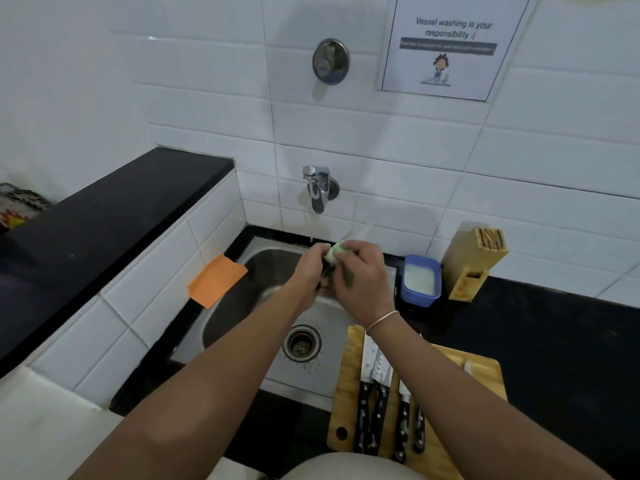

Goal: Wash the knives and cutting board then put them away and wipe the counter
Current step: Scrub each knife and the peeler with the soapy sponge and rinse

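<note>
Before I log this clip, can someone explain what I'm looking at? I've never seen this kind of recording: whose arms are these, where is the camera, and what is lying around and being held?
There is no machine here. One camera worn on a person's head looks down at their bare arms over a steel sink. The left hand and right hand meet under the wall tap; the right fingers pinch a pale green sponge, and the left grips something dark I can't identify. Right of the sink, a wooden cutting board carries four black-handled knives. Behind it stand a blue tub of white liquid and a wooden knife block. An orange cloth lies at the sink's left edge.
</note>
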Tool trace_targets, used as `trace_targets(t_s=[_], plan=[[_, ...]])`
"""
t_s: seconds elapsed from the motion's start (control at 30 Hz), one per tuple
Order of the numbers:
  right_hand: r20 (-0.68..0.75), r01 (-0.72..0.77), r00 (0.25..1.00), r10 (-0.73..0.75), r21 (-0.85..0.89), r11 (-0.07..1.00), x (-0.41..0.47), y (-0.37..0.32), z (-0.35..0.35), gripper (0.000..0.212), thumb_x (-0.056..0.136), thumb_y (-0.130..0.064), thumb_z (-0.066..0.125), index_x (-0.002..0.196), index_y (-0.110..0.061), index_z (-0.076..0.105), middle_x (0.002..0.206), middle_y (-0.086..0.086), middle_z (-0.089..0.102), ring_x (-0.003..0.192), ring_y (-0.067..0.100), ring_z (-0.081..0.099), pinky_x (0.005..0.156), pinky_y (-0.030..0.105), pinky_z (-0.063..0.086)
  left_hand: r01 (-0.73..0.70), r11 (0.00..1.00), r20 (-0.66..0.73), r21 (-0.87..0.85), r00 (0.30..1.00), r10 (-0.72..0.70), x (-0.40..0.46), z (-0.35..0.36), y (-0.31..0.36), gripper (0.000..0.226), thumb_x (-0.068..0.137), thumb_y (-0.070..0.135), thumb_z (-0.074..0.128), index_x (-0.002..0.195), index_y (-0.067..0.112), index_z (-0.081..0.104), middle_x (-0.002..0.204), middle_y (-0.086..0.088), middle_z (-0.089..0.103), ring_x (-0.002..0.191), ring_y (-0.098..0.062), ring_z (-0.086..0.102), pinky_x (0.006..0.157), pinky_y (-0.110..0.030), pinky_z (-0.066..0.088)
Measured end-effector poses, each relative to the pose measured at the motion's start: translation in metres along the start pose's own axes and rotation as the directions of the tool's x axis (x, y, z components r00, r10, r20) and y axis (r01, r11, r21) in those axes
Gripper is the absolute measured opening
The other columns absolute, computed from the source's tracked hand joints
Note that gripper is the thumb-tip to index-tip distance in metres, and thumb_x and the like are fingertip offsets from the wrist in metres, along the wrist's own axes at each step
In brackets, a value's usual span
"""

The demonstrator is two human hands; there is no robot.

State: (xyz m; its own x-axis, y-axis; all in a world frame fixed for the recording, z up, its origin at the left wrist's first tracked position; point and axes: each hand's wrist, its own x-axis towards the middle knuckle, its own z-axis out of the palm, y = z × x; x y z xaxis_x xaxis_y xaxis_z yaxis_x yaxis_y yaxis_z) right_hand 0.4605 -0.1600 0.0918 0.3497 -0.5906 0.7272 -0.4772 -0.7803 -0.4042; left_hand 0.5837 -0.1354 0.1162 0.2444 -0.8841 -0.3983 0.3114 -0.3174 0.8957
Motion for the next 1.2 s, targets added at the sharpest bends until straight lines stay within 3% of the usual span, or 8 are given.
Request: trace_targets(t_s=[0.2, 0.4, 0.5, 0.6, 0.73, 0.9, 1.03, 1.2], plan=[[-0.009, -0.049, 0.999, 0.049, 0.071, 0.996, -0.025, -0.014, 0.004, 0.013, 0.077, 0.001, 0.07, 0.09, -0.003, 0.073, 0.103, 0.012, 0.062, 0.096, 0.025, 0.058, 0.087, 0.033, 0.05, 0.053, 0.963, 0.029, -0.263, 0.998, -0.047, 0.001, 0.01, -0.004, 0.026, 0.101, 0.029, 0.05, 0.083, 0.014, 0.062, 0.068, -0.002, 0.063, 0.069, -0.017, 0.059, 0.071, -0.031, 0.049], [-0.058, -0.278, 0.952, 0.301, 0.253, 0.927, -0.036, -0.021, -0.003, 0.015, 0.082, -0.002, 0.071, 0.096, -0.007, 0.072, 0.108, 0.001, 0.06, 0.105, 0.013, 0.06, 0.096, 0.02, 0.047, 0.165, 0.89, 0.164, -0.425, 0.981, -0.103, 0.0, 0.024, -0.006, 0.03, 0.104, 0.025, 0.048, 0.083, 0.008, 0.061, 0.078, -0.005, 0.058, 0.071, -0.016, 0.057, 0.077, -0.028, 0.05], [-0.006, -0.501, 0.845, 0.534, 0.34, 0.796, -0.036, -0.022, -0.009, 0.011, 0.087, -0.008, 0.07, 0.095, -0.015, 0.069, 0.098, -0.005, 0.065, 0.093, 0.003, 0.061, 0.084, 0.013, 0.046, 0.132, 0.893, 0.191, -0.431, 0.98, -0.053, 0.002, 0.029, -0.007, 0.034, 0.107, 0.027, 0.046, 0.085, 0.009, 0.063, 0.086, -0.007, 0.061, 0.079, -0.017, 0.059, 0.086, -0.03, 0.049], [0.118, -0.714, 0.633, 0.765, 0.47, 0.519, -0.027, -0.015, -0.012, 0.008, 0.091, -0.01, 0.065, 0.095, -0.017, 0.068, 0.091, -0.006, 0.069, 0.087, 0.007, 0.064, 0.08, 0.024, 0.053, 0.095, 0.934, 0.253, -0.345, 0.967, -0.005, 0.0, 0.032, -0.012, 0.037, 0.108, 0.033, 0.042, 0.091, 0.009, 0.065, 0.087, -0.006, 0.067, 0.083, -0.021, 0.064, 0.09, -0.037, 0.05], [0.21, -0.749, 0.476, 0.854, 0.605, 0.269, -0.013, -0.009, -0.015, 0.01, 0.095, -0.007, 0.061, 0.1, -0.006, 0.07, 0.081, -0.003, 0.066, 0.08, 0.014, 0.061, 0.072, 0.026, 0.051, 0.033, 0.967, 0.288, -0.251, 0.957, 0.042, -0.002, 0.037, -0.013, 0.034, 0.108, 0.034, 0.04, 0.1, 0.011, 0.063, 0.09, -0.009, 0.065, 0.083, -0.023, 0.065, 0.083, -0.036, 0.054], [0.204, -0.737, 0.642, 0.739, 0.431, 0.521, -0.028, -0.01, -0.02, 0.012, 0.09, -0.009, 0.066, 0.084, -0.019, 0.067, 0.083, -0.002, 0.067, 0.079, 0.011, 0.062, 0.078, 0.032, 0.054, -0.014, 0.942, 0.189, -0.335, 0.979, 0.082, 0.007, 0.037, -0.011, 0.009, 0.103, 0.023, 0.055, 0.1, 0.015, 0.059, 0.105, -0.004, 0.067, 0.09, -0.021, 0.062, 0.085, -0.033, 0.054], [-0.04, -0.476, 0.862, 0.505, 0.28, 0.834, -0.034, -0.016, -0.023, 0.011, 0.084, -0.008, 0.071, 0.089, -0.016, 0.065, 0.094, 0.0, 0.062, 0.089, 0.009, 0.058, 0.08, 0.019, 0.048, 0.017, 0.914, 0.215, -0.404, 0.974, 0.077, 0.008, 0.038, -0.015, 0.007, 0.099, 0.014, 0.061, 0.098, 0.016, 0.054, 0.11, -0.011, 0.07, 0.095, -0.026, 0.071, 0.079, -0.036, 0.062], [-0.064, -0.195, 0.978, 0.199, 0.059, 0.979, -0.03, -0.002, -0.03, 0.015, 0.081, -0.002, 0.067, 0.094, -0.011, 0.069, 0.106, 0.005, 0.056, 0.1, 0.013, 0.052, 0.091, 0.016, 0.044, 0.073, 0.938, 0.272, -0.34, 0.962, 0.024, -0.001, 0.039, -0.02, 0.007, 0.101, 0.02, 0.06, 0.105, 0.017, 0.054, 0.092, -0.006, 0.072, 0.08, -0.019, 0.071, 0.069, -0.031, 0.06]])
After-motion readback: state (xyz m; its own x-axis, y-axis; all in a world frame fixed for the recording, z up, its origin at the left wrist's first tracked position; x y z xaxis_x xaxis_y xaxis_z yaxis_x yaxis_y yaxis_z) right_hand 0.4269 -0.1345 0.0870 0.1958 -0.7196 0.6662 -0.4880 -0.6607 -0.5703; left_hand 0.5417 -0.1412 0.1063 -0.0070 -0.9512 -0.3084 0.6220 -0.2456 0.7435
